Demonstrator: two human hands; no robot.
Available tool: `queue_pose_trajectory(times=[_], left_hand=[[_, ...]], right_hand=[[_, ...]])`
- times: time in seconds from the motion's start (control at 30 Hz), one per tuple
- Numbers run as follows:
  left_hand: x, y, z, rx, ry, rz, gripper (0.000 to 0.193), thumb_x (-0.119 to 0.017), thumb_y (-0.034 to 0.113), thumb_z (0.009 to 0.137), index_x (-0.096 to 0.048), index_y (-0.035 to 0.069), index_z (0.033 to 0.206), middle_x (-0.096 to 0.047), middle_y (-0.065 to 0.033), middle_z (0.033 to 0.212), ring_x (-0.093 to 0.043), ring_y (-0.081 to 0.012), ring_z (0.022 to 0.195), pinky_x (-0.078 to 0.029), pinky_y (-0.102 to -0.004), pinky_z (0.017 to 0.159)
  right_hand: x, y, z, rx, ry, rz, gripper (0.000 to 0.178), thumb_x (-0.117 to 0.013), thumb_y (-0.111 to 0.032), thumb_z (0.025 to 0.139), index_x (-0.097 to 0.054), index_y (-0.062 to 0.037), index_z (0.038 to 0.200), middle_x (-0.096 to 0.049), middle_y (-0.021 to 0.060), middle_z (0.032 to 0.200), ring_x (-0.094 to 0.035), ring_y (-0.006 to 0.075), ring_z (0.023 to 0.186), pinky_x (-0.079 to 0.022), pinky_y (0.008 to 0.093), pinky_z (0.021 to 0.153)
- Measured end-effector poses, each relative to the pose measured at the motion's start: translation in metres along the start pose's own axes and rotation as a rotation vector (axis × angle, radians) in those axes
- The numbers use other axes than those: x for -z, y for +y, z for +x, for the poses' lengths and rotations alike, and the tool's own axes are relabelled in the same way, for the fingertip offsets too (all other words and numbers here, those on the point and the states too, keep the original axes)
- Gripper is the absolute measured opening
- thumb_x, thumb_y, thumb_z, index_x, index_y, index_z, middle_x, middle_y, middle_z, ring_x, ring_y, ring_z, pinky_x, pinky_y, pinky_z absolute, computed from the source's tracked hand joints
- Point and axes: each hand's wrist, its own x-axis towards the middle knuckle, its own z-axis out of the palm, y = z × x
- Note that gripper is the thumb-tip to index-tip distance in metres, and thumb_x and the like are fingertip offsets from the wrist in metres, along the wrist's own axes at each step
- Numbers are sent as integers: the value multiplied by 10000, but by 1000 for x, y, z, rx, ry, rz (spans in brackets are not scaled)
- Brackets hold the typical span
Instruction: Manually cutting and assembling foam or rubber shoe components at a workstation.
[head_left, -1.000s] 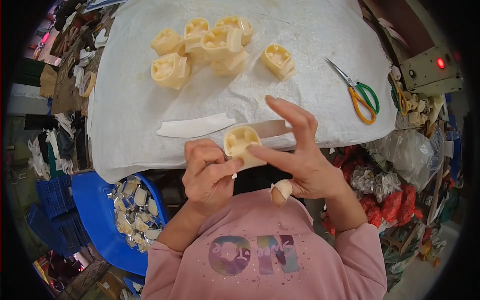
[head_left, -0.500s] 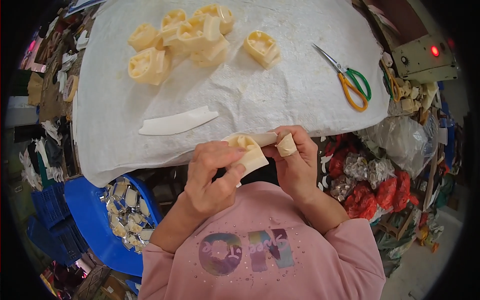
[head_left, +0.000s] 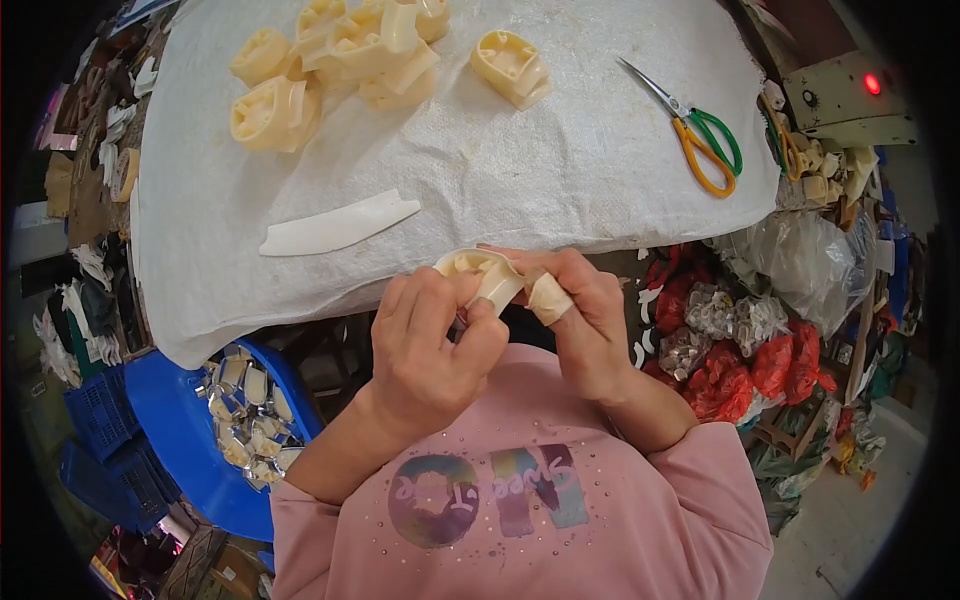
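Cream molded piece: the cream molded piece (head_left: 492, 292) was up between your two hands, just off the near edge of the table (head_left: 560, 190), its hollow side facing up.
Left hand: your left hand (head_left: 425, 330) was curled narrow around the piece's left side, with its fingertips over the hollow and the thumb near the front wall.
Right hand: your right hand (head_left: 580, 320) was also narrow, gripping at the piece's right end; its fingertips were partly hidden, so their exact hold could not be told.
Thumb wrap: a beige wrap (head_left: 549, 300) covered your right thumb, beside the piece.
White strip: a slightly curved white strip (head_left: 340, 225) lay flat on the table, beyond your left hand.
Other pieces: a cluster of cream pieces (head_left: 275, 115) stood at the far left, some piled on others; a lone cream piece (head_left: 511, 72) sat apart to their right.
Scissors: the scissors (head_left: 684, 122), one handle orange and one green, lay to your right with the blades parted slightly, tips pointing away from you.
Blue tub: a blue tub (head_left: 170, 405) at your lower left held cream and silvery parts (head_left: 250, 400).
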Motion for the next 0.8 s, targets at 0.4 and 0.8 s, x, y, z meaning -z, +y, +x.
queue_pose_trajectory(times=[0.4,0.8], left_hand=[[-4,-12,-11,262,170,-424,242,-601,-178,643,-530,7,782,-592,-153,890,-589,-257,723,-479,-336,603],[-11,-19,-9,16,92,-437,267,-645,-155,573,-507,-7,748,-603,-161,915,-594,-317,772,-504,-355,648]], right_hand=[[23,3,31,-180,-169,125,341,-622,-175,891,-552,9,1169,-655,104,940,-623,170,868,-500,317,762],[32,-5,55,-429,-517,97,607,-762,-93,753,-474,-16,1282,-655,129,992,-615,136,843,-517,265,762]])
